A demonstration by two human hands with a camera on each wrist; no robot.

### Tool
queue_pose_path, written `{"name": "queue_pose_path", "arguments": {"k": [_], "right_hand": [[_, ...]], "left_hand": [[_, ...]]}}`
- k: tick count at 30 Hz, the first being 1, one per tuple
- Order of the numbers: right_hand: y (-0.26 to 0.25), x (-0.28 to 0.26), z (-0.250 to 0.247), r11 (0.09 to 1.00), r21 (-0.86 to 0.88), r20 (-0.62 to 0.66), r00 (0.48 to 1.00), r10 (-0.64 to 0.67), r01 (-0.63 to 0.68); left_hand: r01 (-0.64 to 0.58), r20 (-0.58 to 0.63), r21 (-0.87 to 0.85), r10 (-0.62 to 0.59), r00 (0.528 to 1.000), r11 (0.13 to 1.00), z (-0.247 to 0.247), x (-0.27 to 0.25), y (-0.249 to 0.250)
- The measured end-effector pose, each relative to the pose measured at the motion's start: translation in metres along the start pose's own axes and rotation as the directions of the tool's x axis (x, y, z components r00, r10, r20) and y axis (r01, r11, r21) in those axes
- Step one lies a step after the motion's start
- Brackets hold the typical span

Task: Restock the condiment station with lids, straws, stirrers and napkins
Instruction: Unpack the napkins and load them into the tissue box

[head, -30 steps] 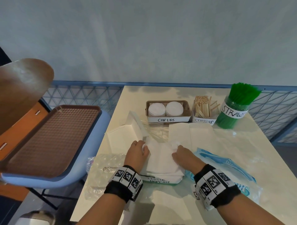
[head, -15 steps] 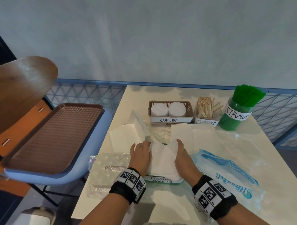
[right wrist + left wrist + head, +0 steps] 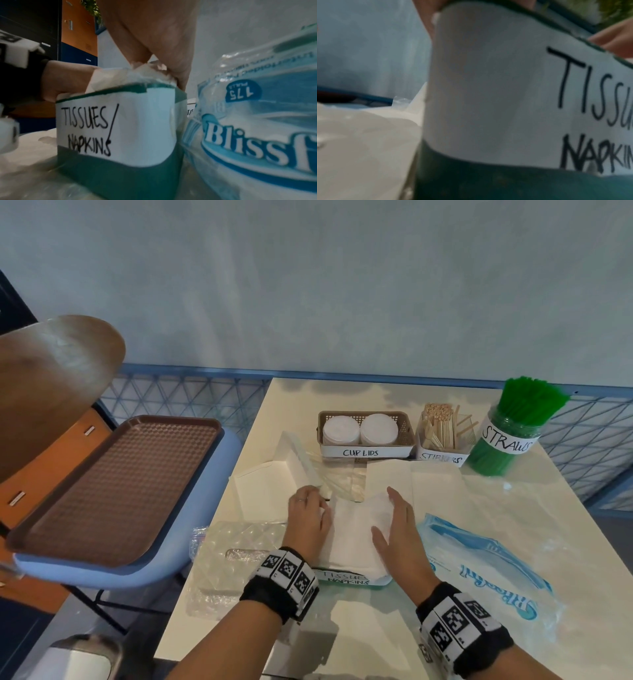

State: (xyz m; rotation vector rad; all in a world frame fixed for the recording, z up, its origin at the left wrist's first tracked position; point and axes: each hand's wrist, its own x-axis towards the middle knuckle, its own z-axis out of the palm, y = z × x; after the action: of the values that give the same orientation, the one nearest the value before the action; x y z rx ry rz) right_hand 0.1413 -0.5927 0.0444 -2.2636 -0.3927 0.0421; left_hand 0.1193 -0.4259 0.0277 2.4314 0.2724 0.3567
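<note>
Napkins (image 3: 356, 529) are seen stacked in a green bin (image 3: 123, 174) labelled "TISSUES / NAPKINS", which stands on the near part of the table (image 3: 513, 508); the stack rises above the bin's rim. The left hand (image 3: 306, 523) is laid flat against the left side of the stack, its fingers (image 3: 305, 496) straight and held close together. The right hand (image 3: 399, 530) is laid against the right side of the stack, fingers (image 3: 394, 494) straight and together, with the thumb resting on the top sheet. Nothing is pinched by either hand; the stack is pressed between the two palms. In the right wrist view the paper is seen crumpled under the right hand at the bin's edge. A blue and clear tissue wrapper (image 3: 486, 570) marked "Blissf…" lies just beside the bin on its right. A basket (image 3: 364, 451) labelled "CUP LIDS", holding two stacks of white lids (image 3: 359, 429), is set at the far side of the table, with a container of wooden stirrers (image 3: 440, 428) beside it and a jar of green straws (image 3: 513, 426) to the right of that. An opened white box (image 3: 270, 484) and clear plastic packaging (image 3: 236, 546) lie to the left of the bin. A brown tray (image 3: 113, 487) rests on a blue chair (image 3: 205, 508) left of the table.
</note>
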Motion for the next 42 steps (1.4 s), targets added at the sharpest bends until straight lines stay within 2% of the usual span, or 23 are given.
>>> {"name": "queue_pose_path", "arguments": {"k": [2, 3, 5, 7, 13, 16, 20, 22, 25, 26, 28, 30, 34, 38, 42], "right_hand": [[0.004, 0.001, -0.009, 0.988, -0.018, 0.021, 0.988, -0.153, 0.153], [0.005, 0.002, -0.016, 0.975, -0.046, 0.107, 0.971, -0.213, 0.219], [0.007, 0.0, -0.026, 0.937, -0.118, 0.359, 0.894, -0.267, 0.327], [0.01, -0.001, -0.029, 0.888, -0.212, 0.493, 0.829, -0.263, 0.408], [0.005, 0.003, -0.034, 0.88, -0.196, 0.536, 0.799, -0.273, 0.432], [0.006, 0.007, -0.036, 0.86, -0.223, 0.531, 0.797, -0.288, 0.459], [0.008, 0.007, -0.031, 0.826, -0.246, 0.562, 0.769, -0.304, 0.506], [0.009, 0.005, -0.031, 0.847, -0.21, 0.568, 0.766, -0.301, 0.488], [0.013, 0.004, -0.035, 0.843, -0.205, 0.577, 0.757, -0.307, 0.498], [0.015, 0.002, -0.035, 0.849, -0.192, 0.579, 0.755, -0.307, 0.493], [0.017, -0.001, -0.036, 0.889, -0.126, 0.575, 0.762, -0.296, 0.44], [0.02, -0.003, -0.036, 0.939, -0.031, 0.533, 0.8, -0.274, 0.343], [0.022, -0.001, -0.037, 0.973, 0.15, 0.398, 0.891, -0.22, 0.173], [0.026, 0.002, -0.031, 0.971, 0.143, 0.318, 0.92, -0.227, 0.19], [0.031, 0.0, -0.024, 0.972, 0.048, 0.293, 0.927, -0.234, 0.23]], "left_hand": [[0.031, -0.09, -0.012, -0.032, 0.995, 0.999, -0.003, -0.004, -0.005], [0.063, -0.121, -0.024, -0.066, 0.99, 0.998, -0.005, -0.005, -0.007], [0.147, -0.104, -0.041, -0.15, 0.983, 0.988, -0.008, -0.008, -0.011], [0.161, -0.061, -0.062, -0.165, 0.984, 0.985, -0.008, -0.011, -0.014], [0.143, -0.001, -0.184, -0.146, 0.989, 0.972, -0.008, -0.018, -0.011], [0.127, 0.033, -0.141, -0.124, 0.992, 0.982, -0.007, -0.013, -0.012], [0.08, 0.083, -0.049, -0.076, 0.994, 0.996, -0.004, -0.004, -0.01], [0.09, 0.056, -0.084, -0.086, 0.995, 0.992, -0.005, -0.004, -0.007], [0.119, -0.111, -0.137, -0.135, 0.985, 0.983, -0.017, -0.008, -0.008], [0.123, -0.135, -0.14, -0.142, 0.981, 0.982, -0.022, -0.01, -0.009], [0.162, -0.081, -0.17, -0.178, 0.981, 0.972, -0.032, -0.012, -0.013], [0.196, -0.014, -0.182, -0.202, 0.979, 0.964, -0.035, -0.013, -0.017], [0.19, -0.033, -0.15, -0.197, 0.98, 0.97, -0.032, -0.012, -0.02], [0.182, 0.002, -0.039, -0.182, 0.983, 0.982, -0.03, -0.005, -0.014], [0.172, 0.011, -0.097, -0.172, 0.985, 0.98, -0.03, -0.008, -0.013]]}}
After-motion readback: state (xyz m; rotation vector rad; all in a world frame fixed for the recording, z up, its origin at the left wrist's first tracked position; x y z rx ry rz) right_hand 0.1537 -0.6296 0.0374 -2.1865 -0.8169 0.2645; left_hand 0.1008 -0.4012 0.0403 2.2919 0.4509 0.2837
